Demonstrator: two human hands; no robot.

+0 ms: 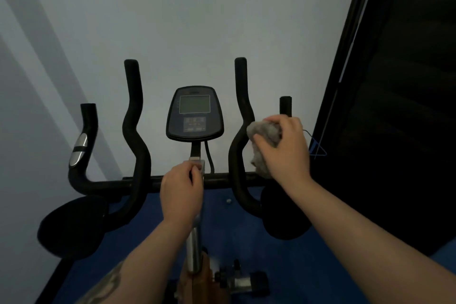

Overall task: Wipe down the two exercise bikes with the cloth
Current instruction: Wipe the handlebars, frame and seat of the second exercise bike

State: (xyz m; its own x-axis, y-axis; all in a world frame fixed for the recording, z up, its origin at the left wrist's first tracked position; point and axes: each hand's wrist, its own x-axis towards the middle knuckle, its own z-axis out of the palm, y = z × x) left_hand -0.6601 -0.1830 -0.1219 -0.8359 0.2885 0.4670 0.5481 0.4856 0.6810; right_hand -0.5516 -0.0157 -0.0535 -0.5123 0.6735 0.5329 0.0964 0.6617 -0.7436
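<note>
Two bare forearms reach up from the bottom of the frame over a dark blue floor (308, 266). Low centre, a smooth metal stem (193, 249) of the exercise bike (195, 180) rises from an orange-brown frame piece. The left hand (181, 194), at centre, has its fingers curled round the top of that stem, at the clamp. The right hand (286, 148), right of centre, pinches a crumpled grey cloth (262, 145), soft and fuzzy, against the right outer grip of the matte black handlebar (134, 131). Two rounded black pads sit under the bar ends. A silvery oval sensor (78, 149) shines on the left grip. Above centre is a rounded black console (195, 113) with a grey screen; its writing is too blurred to read. Beyond is a plain pale wall (172, 20); a dark panel (394, 81) fills the upper right.
</note>
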